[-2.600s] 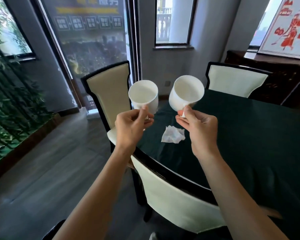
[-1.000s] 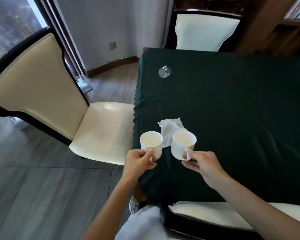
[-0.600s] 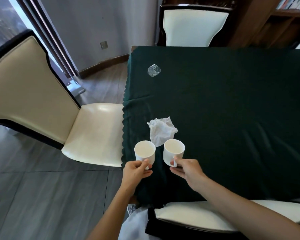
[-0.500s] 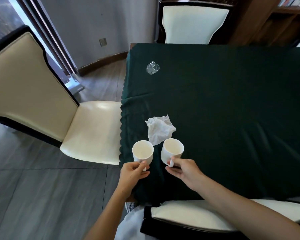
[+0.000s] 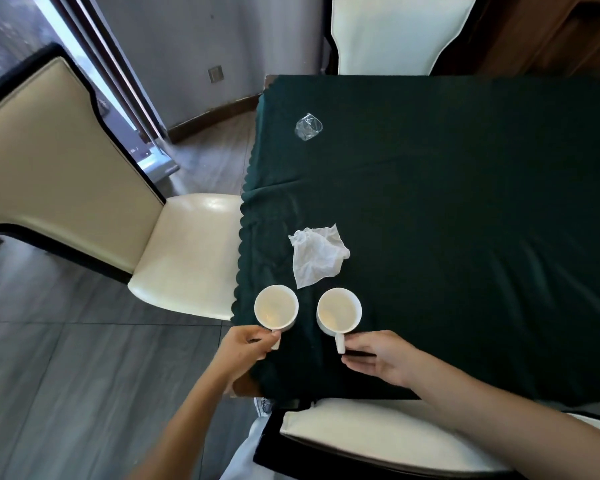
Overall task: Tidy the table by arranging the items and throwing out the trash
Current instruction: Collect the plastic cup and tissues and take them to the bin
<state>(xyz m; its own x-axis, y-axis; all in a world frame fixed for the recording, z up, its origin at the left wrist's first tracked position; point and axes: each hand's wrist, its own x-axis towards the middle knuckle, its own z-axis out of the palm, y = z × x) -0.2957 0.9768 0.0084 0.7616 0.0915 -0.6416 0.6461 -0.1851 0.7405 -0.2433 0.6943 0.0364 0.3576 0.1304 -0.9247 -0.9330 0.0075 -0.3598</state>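
Observation:
Two empty white mugs stand side by side on the dark green tablecloth [image 5: 465,202], near the table's front left corner. My left hand [image 5: 245,351] pinches the handle of the left mug [image 5: 276,308]. My right hand [image 5: 378,358] has thumb and fingertips on the handle of the right mug [image 5: 339,310]. A crumpled white tissue [image 5: 317,259] lies just beyond the mugs. A crumpled clear plastic wrapper [image 5: 308,127] lies farther back near the table's left edge.
A cream chair [image 5: 84,161] stands at the table's left side with its seat against the cloth edge. Another cream chair [image 5: 395,32] is at the far end, and a third chair [image 5: 378,441] sits under my right forearm. Grey floor lies to the left.
Both mugs came down from in front of me to the table near the tissue. Over the last half second they moved slightly apart, and my right hand's hold on its handle looks looser.

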